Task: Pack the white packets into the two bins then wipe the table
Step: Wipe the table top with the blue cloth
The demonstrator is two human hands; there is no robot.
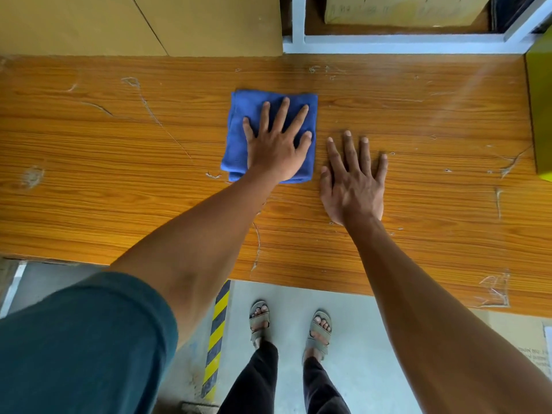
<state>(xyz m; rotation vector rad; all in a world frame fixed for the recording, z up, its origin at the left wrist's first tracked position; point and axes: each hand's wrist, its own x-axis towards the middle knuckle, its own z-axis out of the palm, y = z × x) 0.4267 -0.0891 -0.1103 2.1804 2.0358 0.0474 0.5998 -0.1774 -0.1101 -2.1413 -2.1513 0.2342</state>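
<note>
Two flat, splayed hands press down on a scratched wood-grain table point(119, 174): the left hand point(276, 146) atop a folded square blue terry cloth point(239, 135), the right hand point(354, 183) bare beside it.

It looks like a storeroom. Big cardboard boxes point(143, 22) sit past the fingertips. Striped floor tape point(216, 339) lies below.

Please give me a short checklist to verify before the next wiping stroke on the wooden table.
1. Left hand flat on the folded blue cloth: ok.
2. Cloth lying flat on the orange wood-grain table: ok.
3. Right hand flat on the bare table, off the cloth: ok.
4. No white packets visible on the table: ok.
5. Pale scuffs remaining: not ok.
6. Packets inside the bins: cannot tell.
</note>
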